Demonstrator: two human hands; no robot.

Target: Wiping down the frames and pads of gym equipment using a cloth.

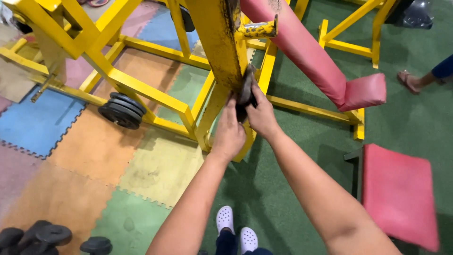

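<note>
Dark weight plate edge-on, upright.

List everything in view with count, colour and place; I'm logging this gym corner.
frame: one, yellow, across the top
post: one, yellow, chipped, centre
cloth: one, dark, against the post, under both hands
pads: three, pink-red, right
plates: one stack, black, on the frame's left peg
dumbbells: several, black, bottom left
mats: many, multicoloured, left floor
turf: green, right floor
other person's foot: one, sandalled, right edge
shoes: two, white, bottom centre
left hand: on cloth
right hand: on cloth
</note>
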